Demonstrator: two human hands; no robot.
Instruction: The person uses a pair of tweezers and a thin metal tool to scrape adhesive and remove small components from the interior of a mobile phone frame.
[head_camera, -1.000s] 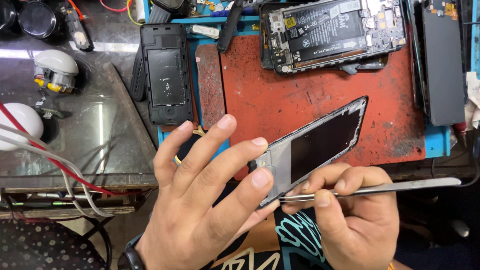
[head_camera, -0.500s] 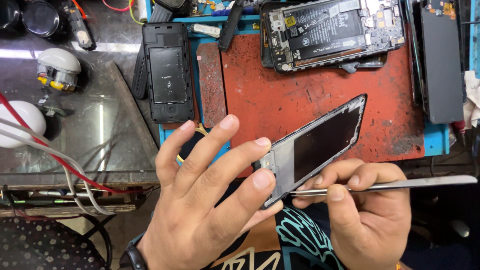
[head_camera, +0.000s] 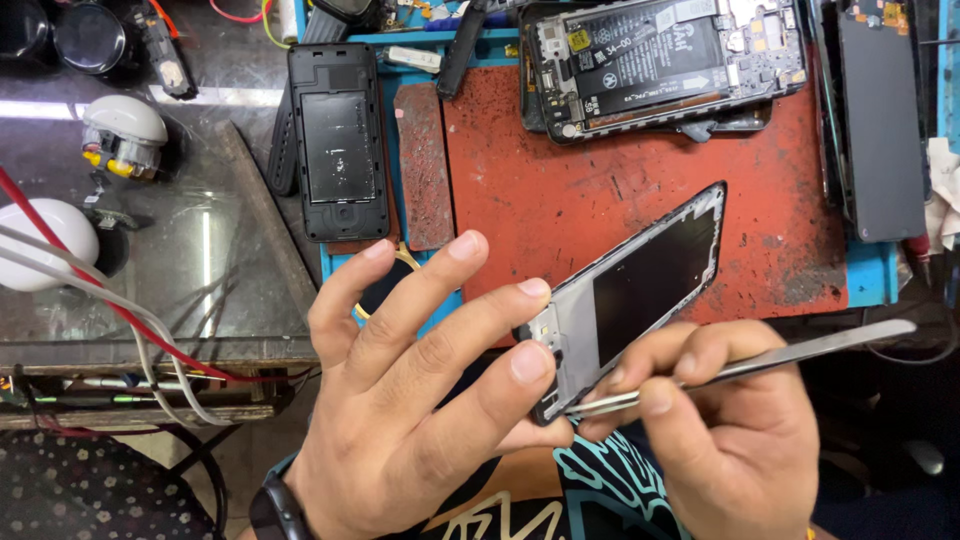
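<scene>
steel tweezers (head_camera: 740, 365) are pinched in the right hand (head_camera: 735, 445), thumb and fingers closed on the shaft, tips set against the lower corner of a phone frame (head_camera: 635, 300). left hand (head_camera: 420, 400) grips that same corner of the frame with its fingertips, the other fingers spread; a dark watch (head_camera: 275, 510) sits on the wrist. frame is held tilted in the air above the near edge of a red mat (head_camera: 600, 200), its far end raised toward the bench. judged risk: the grip takes in only one corner, so a hard push from the tweezer tips could twist the thin frame or slip it free to drop at the bench edge; the tips could also skid and scratch the dark panel inside the frame, or jab the left fingertips just beside them. beyond the hands, the worn, stained mat lies on a blue tray (head_camera: 870, 275). on its far side rests an opened phone (head_camera: 660, 65) with battery and board exposed; a dark panel (head_camera: 880, 130) lies at the right. left of the mat lies a black back cover (head_camera: 338, 140), inner side up. farther left is a glass-topped table (head_camera: 200, 260) carrying red and white cables (head_camera: 110, 310), a white round object (head_camera: 45, 240) and a small white device (head_camera: 125, 135). room beyond is not in view.
</scene>
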